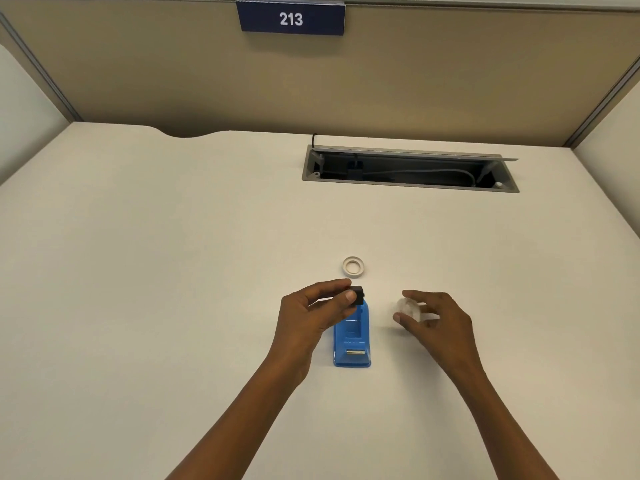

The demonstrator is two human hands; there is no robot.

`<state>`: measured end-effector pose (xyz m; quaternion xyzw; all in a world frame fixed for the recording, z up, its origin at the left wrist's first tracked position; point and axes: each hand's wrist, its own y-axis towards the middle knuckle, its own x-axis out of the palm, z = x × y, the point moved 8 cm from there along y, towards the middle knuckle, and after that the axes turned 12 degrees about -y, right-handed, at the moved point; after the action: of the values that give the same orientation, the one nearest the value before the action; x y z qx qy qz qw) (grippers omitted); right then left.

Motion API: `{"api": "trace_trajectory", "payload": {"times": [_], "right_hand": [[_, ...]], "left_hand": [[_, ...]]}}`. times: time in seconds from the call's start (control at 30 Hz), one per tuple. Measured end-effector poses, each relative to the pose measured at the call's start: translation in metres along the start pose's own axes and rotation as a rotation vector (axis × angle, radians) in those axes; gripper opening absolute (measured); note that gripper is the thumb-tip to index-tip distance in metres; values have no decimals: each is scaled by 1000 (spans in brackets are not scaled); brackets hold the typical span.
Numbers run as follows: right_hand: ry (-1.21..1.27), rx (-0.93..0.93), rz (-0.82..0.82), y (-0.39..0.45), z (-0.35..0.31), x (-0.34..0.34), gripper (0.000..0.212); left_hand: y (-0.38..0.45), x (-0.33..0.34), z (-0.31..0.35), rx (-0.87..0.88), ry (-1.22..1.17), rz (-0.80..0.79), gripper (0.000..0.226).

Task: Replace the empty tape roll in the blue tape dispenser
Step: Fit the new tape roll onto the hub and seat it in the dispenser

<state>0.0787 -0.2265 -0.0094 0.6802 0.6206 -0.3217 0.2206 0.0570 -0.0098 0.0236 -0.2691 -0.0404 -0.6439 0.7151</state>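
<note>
The blue tape dispenser [352, 337] lies on the white desk [173, 271], its roll bay open and its metal cutter facing me. My left hand [311, 310] pinches a small black spool core [356, 295] just above the dispenser's far end. My right hand [436, 318] is to the right of the dispenser, fingers curled around a clear tape roll [408, 308]. A white empty tape ring [353, 266] lies flat on the desk just beyond the dispenser.
An open grey cable tray [410, 169] with cords is sunk into the desk at the back right. A beige partition [311, 81] with a blue "213" sign [291, 19] stands behind the desk.
</note>
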Motion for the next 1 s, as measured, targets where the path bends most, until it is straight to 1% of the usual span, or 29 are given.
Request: {"api": "trace_trajectory", "payload": {"times": [0.1, 0.2, 0.3, 0.37, 0.63, 0.77, 1.0], "right_hand": [[216, 23, -69, -5, -12, 0, 41], [376, 14, -184, -12, -31, 1, 44], [477, -42, -282, -19, -51, 2, 48], [518, -82, -314, -21, -60, 1, 49], [545, -180, -342, -21, -78, -2, 49], [527, -197, -340, -21, -80, -3, 50], [492, -218, -364, -21, -82, 0, 51]], "left_hand": [[0, 2, 1, 5, 16, -9, 21], [-1, 4, 2, 4, 30, -15, 22], [-1, 5, 2, 4, 49, -12, 23], [-1, 7, 2, 2, 54, -21, 23], [-3, 11, 5, 14, 74, -55, 25], [-3, 11, 6, 12, 53, -66, 25], [-4, 14, 6, 32, 107, -84, 27]]}}
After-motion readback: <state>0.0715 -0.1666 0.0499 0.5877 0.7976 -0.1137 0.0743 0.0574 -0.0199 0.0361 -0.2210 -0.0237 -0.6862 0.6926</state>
